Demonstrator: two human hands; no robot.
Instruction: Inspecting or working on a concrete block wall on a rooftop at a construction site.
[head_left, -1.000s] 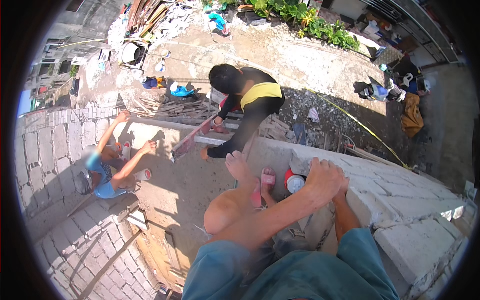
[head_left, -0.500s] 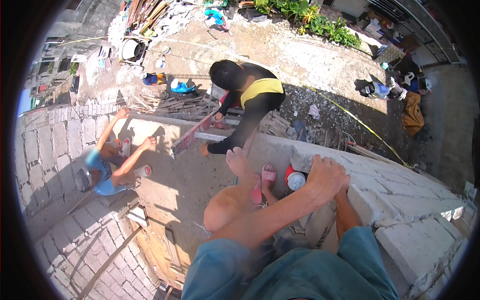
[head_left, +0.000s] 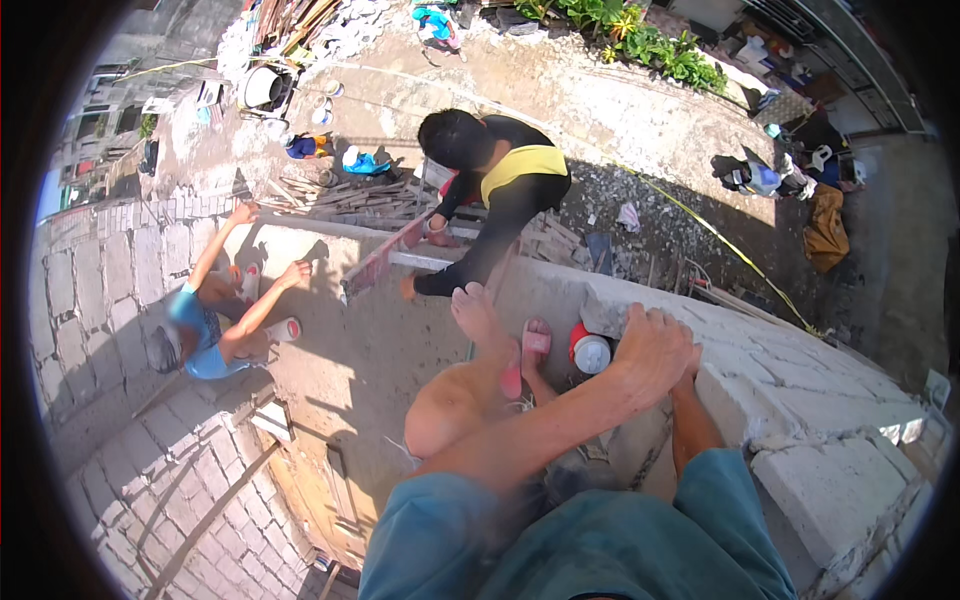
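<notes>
My left forearm crosses in front of me, and my left hand (head_left: 652, 345) is closed, with curled fingers, against my right hand (head_left: 690, 370). The right hand is mostly hidden behind it, its fingers out of sight; whether anything is between them I cannot tell. Both hands are beside the rough block wall (head_left: 740, 370). Close by stands a red jug with a white lid (head_left: 592, 353). My bare foot (head_left: 475, 312) is raised near one pink slipper (head_left: 511, 372); the other foot wears a pink slipper (head_left: 537, 337).
A person in black and yellow (head_left: 510, 190) grips a ladder (head_left: 385, 262) at the ledge. Another person in blue (head_left: 205, 335) sits at left with arms raised, beside a block wall (head_left: 95, 290). Far below are a mixer (head_left: 261, 88), lumber (head_left: 335, 203), yellow tape (head_left: 715, 235) and several people.
The seated person's head at left has shifted slightly. The view has tilted a little. My hands keep the same closed pose, and the person at the ladder is nearly unchanged.
</notes>
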